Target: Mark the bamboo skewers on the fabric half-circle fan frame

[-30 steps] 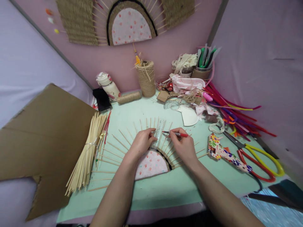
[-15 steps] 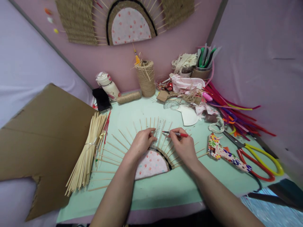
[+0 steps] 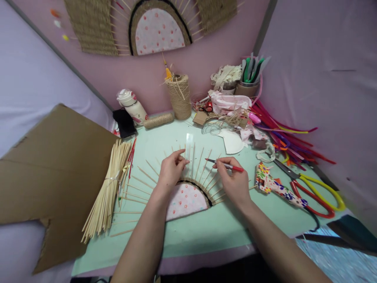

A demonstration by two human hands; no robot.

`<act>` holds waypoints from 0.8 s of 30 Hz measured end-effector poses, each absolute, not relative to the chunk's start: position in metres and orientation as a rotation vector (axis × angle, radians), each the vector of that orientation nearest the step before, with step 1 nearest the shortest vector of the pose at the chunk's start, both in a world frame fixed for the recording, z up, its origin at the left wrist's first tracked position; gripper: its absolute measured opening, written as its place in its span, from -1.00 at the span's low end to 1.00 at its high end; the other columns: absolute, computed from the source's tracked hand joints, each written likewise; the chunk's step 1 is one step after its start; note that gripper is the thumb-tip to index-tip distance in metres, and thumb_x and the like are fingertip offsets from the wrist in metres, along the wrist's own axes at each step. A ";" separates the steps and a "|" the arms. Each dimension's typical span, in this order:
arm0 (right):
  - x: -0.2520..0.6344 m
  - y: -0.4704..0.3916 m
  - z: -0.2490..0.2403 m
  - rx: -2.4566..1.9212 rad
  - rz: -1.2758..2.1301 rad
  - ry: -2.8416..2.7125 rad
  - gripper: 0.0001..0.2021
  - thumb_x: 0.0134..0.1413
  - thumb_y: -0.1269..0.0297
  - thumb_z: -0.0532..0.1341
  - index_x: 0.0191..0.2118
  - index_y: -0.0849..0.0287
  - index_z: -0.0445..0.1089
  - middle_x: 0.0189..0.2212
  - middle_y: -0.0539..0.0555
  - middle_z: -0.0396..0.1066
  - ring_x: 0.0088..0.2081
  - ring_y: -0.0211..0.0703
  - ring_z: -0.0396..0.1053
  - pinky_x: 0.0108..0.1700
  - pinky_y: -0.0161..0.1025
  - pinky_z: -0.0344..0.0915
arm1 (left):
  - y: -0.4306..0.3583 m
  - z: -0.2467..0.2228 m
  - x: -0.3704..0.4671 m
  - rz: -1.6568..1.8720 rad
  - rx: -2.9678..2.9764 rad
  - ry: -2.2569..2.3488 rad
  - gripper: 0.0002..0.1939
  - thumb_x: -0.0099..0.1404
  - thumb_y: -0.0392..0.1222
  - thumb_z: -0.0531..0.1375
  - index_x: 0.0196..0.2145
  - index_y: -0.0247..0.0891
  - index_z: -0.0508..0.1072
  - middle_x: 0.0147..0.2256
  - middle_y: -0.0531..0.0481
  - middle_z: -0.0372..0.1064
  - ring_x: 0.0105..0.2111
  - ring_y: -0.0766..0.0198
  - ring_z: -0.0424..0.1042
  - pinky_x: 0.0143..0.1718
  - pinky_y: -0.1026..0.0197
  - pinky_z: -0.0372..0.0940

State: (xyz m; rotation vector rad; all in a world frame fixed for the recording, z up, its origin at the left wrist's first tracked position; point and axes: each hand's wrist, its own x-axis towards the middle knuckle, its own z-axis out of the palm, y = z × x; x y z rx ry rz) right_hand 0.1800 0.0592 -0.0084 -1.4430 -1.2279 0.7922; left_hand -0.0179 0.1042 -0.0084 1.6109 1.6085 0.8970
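Thin sticks fan out from a half-round piece (image 3: pixel 187 200) with pink-spotted cloth and a black curved band, lying flat on the table. My left hand (image 3: pixel 172 169) pinches a clear ruler (image 3: pixel 190 151), which stands over the sticks at the top of the arc. Between the fingers of my right hand (image 3: pixel 234 177) is a red-capped pen (image 3: pixel 228 166), its dark tip pointing left above the sticks on the right side of the fan. My left forearm covers part of the left side of the piece.
Bundled sticks (image 3: pixel 106 188) and cardboard (image 3: pixel 59 157) lie left. At the back stand a bottle (image 3: pixel 134 108) and twine spool (image 3: pixel 179 98). Scissors (image 3: pixel 312 186), a flowered glue gun (image 3: pixel 278 186) and pipe cleaners (image 3: pixel 294 143) lie right. A similar half-round piece (image 3: pixel 159 31) hangs on the wall.
The ruler has moved left and stands more upright, with my left hand shifted left and up. My right hand and the pen have moved slightly right, away from the ruler.
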 end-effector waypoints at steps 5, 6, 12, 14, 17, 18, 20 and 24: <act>0.193 0.041 -0.005 -1.465 0.755 -1.271 -0.82 0.15 0.15 0.16 -0.31 0.15 0.38 -0.42 0.03 0.48 -0.33 -0.15 0.42 -0.21 -0.25 0.27 | 0.102 -0.009 -0.014 0.923 1.634 1.529 -0.57 0.18 -0.22 0.19 0.03 -0.27 0.43 -0.44 0.07 0.40 -0.52 0.39 0.30 -0.38 0.30 0.24; 0.195 0.036 -0.006 -1.468 0.759 -1.274 -0.82 0.15 0.15 0.16 -0.31 0.15 0.38 -0.43 0.03 0.47 -0.33 -0.14 0.42 -0.21 -0.25 0.28 | 0.101 -0.009 -0.013 0.893 1.646 1.509 -0.58 0.18 -0.24 0.19 0.02 -0.27 0.44 -0.44 0.07 0.40 -0.52 0.40 0.30 -0.39 0.31 0.24; 0.190 0.020 -0.016 -1.488 0.844 -1.243 -0.82 0.14 0.14 0.17 -0.31 0.15 0.38 -0.45 0.03 0.48 -0.36 -0.15 0.42 -0.27 -0.26 0.28 | 0.097 -0.008 -0.004 0.718 1.707 1.463 -0.58 0.17 -0.23 0.20 0.01 -0.25 0.46 -0.42 0.05 0.42 -0.49 0.37 0.32 -0.37 0.29 0.24; 0.188 0.019 -0.020 -1.495 0.854 -1.240 -0.81 0.13 0.14 0.17 -0.31 0.15 0.38 -0.44 0.03 0.48 -0.37 -0.15 0.42 -0.28 -0.26 0.28 | 0.097 -0.008 -0.004 0.676 1.728 1.445 -0.58 0.18 -0.22 0.19 0.02 -0.27 0.45 -0.44 0.06 0.41 -0.49 0.36 0.32 -0.35 0.27 0.25; 0.187 0.020 -0.024 -1.514 0.839 -1.250 -0.81 0.13 0.14 0.17 -0.31 0.16 0.39 -0.43 0.04 0.48 -0.36 -0.15 0.42 -0.27 -0.24 0.28 | 0.097 -0.008 -0.004 0.608 1.761 1.419 -0.58 0.19 -0.20 0.18 0.02 -0.27 0.45 -0.45 0.07 0.40 -0.49 0.35 0.31 -0.34 0.26 0.24; 0.187 0.020 -0.025 -1.515 0.835 -1.253 -0.81 0.13 0.15 0.17 -0.30 0.16 0.39 -0.43 0.03 0.48 -0.36 -0.15 0.42 -0.26 -0.24 0.28 | 0.097 -0.008 -0.004 0.590 1.769 1.409 -0.57 0.18 -0.20 0.18 0.03 -0.28 0.44 -0.45 0.07 0.39 -0.49 0.35 0.31 -0.34 0.26 0.24; 0.188 0.021 -0.027 -1.506 0.835 -1.261 -0.82 0.13 0.16 0.17 -0.30 0.16 0.39 -0.43 0.03 0.48 -0.35 -0.15 0.42 -0.25 -0.24 0.28 | 0.097 -0.008 -0.005 0.578 1.772 1.392 -0.56 0.18 -0.20 0.18 0.03 -0.28 0.43 -0.45 0.07 0.39 -0.50 0.35 0.30 -0.34 0.26 0.24; 0.189 0.020 -0.028 -1.499 0.826 -1.270 -0.83 0.14 0.17 0.17 -0.30 0.15 0.39 -0.43 0.02 0.48 -0.36 -0.16 0.42 -0.25 -0.24 0.28 | 0.097 -0.007 -0.005 0.593 1.774 1.405 -0.57 0.19 -0.20 0.18 0.03 -0.29 0.44 -0.44 0.07 0.40 -0.51 0.36 0.29 -0.35 0.26 0.23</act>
